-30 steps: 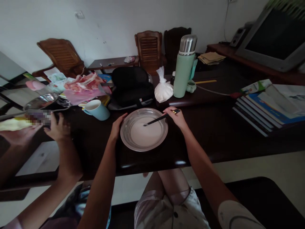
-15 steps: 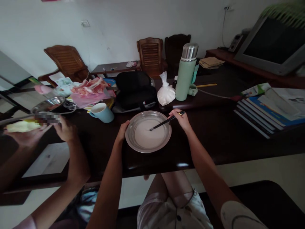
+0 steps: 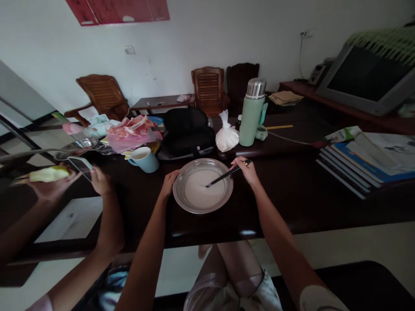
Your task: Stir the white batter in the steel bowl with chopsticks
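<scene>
A round metal bowl (image 3: 202, 209) holding pale, milky liquid (image 3: 199, 190) sits on the dark table in front of me. My left hand (image 3: 169, 183) grips its left rim, fingers around the edge. In my right hand (image 3: 245, 169) are black chopsticks (image 3: 223, 176) with gold bands near the top. They slant down to the left, their tips in the liquid. Just behind the bowl stands a tied clear plastic bag of white powder (image 3: 227, 138). A light blue mug (image 3: 147, 161) is to the left of the bowl.
A green thermos (image 3: 251, 119) stands behind the bowl, by a black case (image 3: 188, 134). Raw meat (image 3: 132, 126) lies on pink plastic at left. Books (image 3: 363, 164) are stacked at right. On my left another person's hands hold a phone (image 3: 81, 166) and peeled fruit (image 3: 49, 173).
My view has tilted up a little, so everything sits lower in the picture. The chopsticks remain in the liquid, and both my hands keep their holds.
</scene>
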A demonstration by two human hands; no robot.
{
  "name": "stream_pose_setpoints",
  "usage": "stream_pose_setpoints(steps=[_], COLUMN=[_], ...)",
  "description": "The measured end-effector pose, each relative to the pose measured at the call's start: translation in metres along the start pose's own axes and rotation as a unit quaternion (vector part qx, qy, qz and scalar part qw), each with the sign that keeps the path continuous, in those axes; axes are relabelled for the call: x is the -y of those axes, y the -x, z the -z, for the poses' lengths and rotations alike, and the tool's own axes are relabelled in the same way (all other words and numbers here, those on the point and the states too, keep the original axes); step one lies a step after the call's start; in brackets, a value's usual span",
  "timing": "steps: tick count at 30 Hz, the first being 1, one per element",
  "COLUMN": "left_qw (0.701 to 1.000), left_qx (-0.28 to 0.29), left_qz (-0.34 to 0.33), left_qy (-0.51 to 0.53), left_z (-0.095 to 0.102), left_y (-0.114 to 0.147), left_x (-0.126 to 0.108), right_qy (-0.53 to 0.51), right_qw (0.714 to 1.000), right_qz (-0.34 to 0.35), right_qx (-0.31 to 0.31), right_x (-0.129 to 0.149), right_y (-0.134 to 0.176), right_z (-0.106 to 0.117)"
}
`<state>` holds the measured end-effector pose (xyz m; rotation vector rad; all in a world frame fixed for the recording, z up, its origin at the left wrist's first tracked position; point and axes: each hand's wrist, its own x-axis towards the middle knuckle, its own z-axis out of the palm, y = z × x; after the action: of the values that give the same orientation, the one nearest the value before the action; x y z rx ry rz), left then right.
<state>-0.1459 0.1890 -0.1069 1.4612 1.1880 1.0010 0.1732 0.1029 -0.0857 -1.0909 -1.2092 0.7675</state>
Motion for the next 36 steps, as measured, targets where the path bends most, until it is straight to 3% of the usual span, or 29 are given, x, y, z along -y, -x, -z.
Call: stream_pose_setpoints(steps=[6,8,13,19,22,25,27,32,34,36], left_qw=[1.0,1.0,1.0,1.0,1.0,0.999,0.997,0.995,0.989,0.985], left_qx=[0.004,0.002,-0.006,-0.005,-0.001,0.032,0.07,0.085,0.125,0.148], left_qz=[-0.01,-0.012,0.001,-0.003,0.007,0.013,0.01,0.01,0.043,0.056], left_qy=[-0.004,-0.001,0.006,0.011,0.01,0.023,0.03,0.04,0.069,0.07], left_z=[0.0,0.0,0.0,0.001,-0.003,-0.002,0.011,0.063,0.062,0.041], left_y=[-0.001,-0.001,-0.002,-0.001,-0.001,-0.002,0.0,0.007,0.0,-0.013], left_x=[-0.001,-0.002,-0.001,0.003,0.0,-0.012,-0.025,-0.053,-0.051,-0.04], right_qy=[0.023,0.04,0.029,0.016,0.04,0.033,0.018,0.015,0.031,0.048], right_qw=[0.996,0.996,0.999,0.996,0.996,0.999,1.0,0.998,0.997,0.997], right_qz=[0.002,0.019,0.01,-0.003,0.018,0.02,0.007,-0.006,0.012,0.028], right_qx=[0.091,0.081,-0.008,0.087,0.082,0.018,-0.004,0.06,0.07,0.051], right_x=[-0.001,-0.001,0.0,0.0,-0.001,0.001,0.003,0.006,0.006,0.005], right_y=[0.006,0.005,0.0,0.005,0.005,0.003,0.003,0.008,0.008,0.007], right_z=[-0.011,-0.012,-0.001,-0.012,-0.013,-0.008,-0.006,-0.013,-0.014,-0.012])
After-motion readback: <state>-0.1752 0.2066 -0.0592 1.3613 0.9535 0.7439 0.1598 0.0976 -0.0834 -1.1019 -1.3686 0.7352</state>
